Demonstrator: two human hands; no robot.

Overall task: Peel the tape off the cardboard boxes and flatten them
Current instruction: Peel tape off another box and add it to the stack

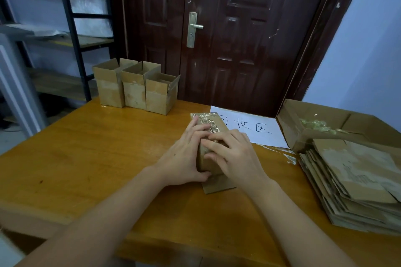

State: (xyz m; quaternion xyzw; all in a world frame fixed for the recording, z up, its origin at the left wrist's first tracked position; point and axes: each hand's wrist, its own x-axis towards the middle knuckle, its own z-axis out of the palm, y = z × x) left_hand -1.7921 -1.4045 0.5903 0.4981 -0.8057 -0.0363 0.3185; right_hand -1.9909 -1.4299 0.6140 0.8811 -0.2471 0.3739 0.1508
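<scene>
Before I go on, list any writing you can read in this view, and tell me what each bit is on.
"回收区": handwritten in black on the white paper sheet lying on the wooden table; the small taped cardboard box covers part of the first character.
Faint grey print on the top sheet of the flattened cardboard stack: too blurred to read.
No text shows on the three open cardboard boxes by the door.
</scene>
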